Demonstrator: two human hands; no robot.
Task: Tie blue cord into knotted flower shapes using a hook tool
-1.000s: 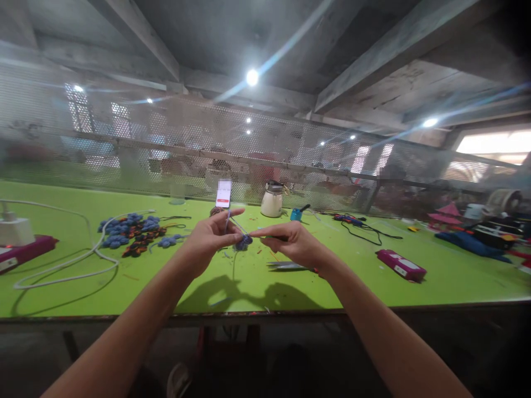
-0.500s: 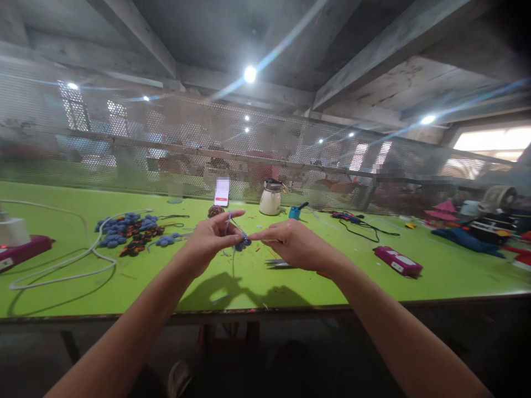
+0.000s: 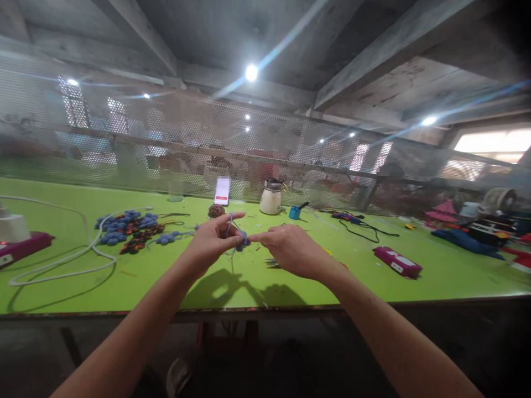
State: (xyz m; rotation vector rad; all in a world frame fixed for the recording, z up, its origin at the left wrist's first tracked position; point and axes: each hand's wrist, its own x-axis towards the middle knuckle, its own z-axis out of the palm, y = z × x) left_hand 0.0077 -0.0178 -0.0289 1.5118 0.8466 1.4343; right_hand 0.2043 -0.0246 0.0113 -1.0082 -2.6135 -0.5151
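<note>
Between the thumb and fingers of my left hand [image 3: 211, 242] a small blue-purple crochet piece [image 3: 242, 244] is pinched above the table. A strand of blue yarn [image 3: 230, 222] runs over the raised left index finger, and a loose tail hangs below the piece. My right hand [image 3: 295, 251] is closed, with its index fingertip at the right side of the crochet piece. Whatever its fingers grip is too small or hidden to make out. Partly under the right hand lie scissors [image 3: 272, 263], blades showing. A dark multicoloured yarn ball [image 3: 216, 210] sits behind the left hand.
Blue and dark-orange crochet flowers [image 3: 128, 226] lie left on the green table [image 3: 145, 287], near a white cable [image 3: 99, 251]. Behind stand a phone [image 3: 222, 190], a cream jug [image 3: 271, 198] and a blue pot [image 3: 295, 212]. A magenta power strip [image 3: 397, 262] lies right.
My right hand has turned and shifted slightly left, baring coloured scissor handles beside the wrist. My left hand keeps its pinch on the crochet piece, almost in place.
</note>
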